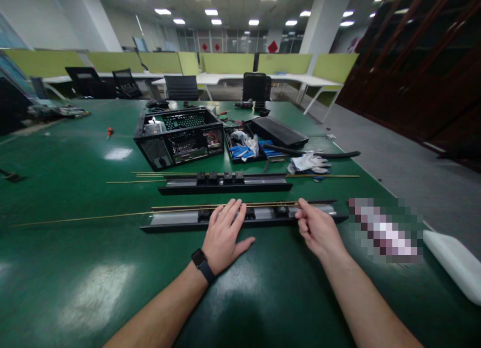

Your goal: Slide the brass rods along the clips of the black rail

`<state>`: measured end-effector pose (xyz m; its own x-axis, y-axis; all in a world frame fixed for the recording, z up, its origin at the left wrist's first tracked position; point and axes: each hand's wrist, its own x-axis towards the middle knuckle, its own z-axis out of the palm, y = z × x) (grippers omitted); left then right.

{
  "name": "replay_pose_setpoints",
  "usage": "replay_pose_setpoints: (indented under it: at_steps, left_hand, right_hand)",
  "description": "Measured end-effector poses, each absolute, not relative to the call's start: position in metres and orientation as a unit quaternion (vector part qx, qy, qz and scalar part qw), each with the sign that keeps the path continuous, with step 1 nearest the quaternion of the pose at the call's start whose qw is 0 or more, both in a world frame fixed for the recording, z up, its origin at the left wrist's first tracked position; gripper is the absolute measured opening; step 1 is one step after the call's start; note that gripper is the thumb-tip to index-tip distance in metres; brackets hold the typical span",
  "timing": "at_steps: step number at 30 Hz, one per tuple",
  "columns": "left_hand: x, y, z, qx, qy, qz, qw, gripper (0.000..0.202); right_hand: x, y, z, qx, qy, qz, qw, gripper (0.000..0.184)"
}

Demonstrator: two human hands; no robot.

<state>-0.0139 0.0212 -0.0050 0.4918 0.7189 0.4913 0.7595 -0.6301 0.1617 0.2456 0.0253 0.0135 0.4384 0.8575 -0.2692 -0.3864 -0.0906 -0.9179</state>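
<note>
My left hand [224, 235] lies flat with fingers spread on the near black rail [176, 221], which carries small black blocks and a silver strip. My right hand [315, 227] pinches the end of a thin brass rod [112, 215] that runs along the top of this rail and far out to the left. A second black rail [263, 185] with several black blocks lies parallel just behind, with more brass rods [326, 176] along it. A black watch sits on my left wrist.
An open black computer case [176, 137] stands further back on the green table [75, 268]. Beside it are a black tray of parts [242, 146], white work gloves [308, 163], a black hose [338, 155] and a black panel [280, 131]. A white object [454, 263] lies at the right edge.
</note>
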Motion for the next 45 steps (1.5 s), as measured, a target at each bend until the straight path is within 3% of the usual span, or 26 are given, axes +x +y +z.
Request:
replay_pose_setpoints:
  at_steps: [4,15,25,39,45]
  left_hand:
    - [-0.014,0.021,-0.006,-0.864,-0.427,-0.263,0.04,0.075]
    - [-0.015,0.021,-0.003,-0.863,-0.43,-0.265,0.033,0.071]
    - [-0.013,0.021,-0.003,-0.864,-0.428,-0.264,0.04,0.074]
    - [-0.015,0.021,-0.003,-0.867,-0.423,-0.259,0.045,0.074]
    - [-0.014,0.021,-0.003,-0.869,-0.423,-0.256,0.039,0.073]
  right_hand:
    - [0.243,0.025,0.01,-0.559,-0.24,0.493,0.622,0.04]
    - [0.253,0.026,0.016,-0.558,-0.168,0.462,0.669,0.027]
    - [0.246,0.025,0.013,-0.559,-0.234,0.49,0.626,0.039]
    - [0.255,0.026,0.017,-0.554,-0.171,0.466,0.669,0.029]
    - [0.246,0.025,0.015,-0.557,-0.223,0.497,0.627,0.034]
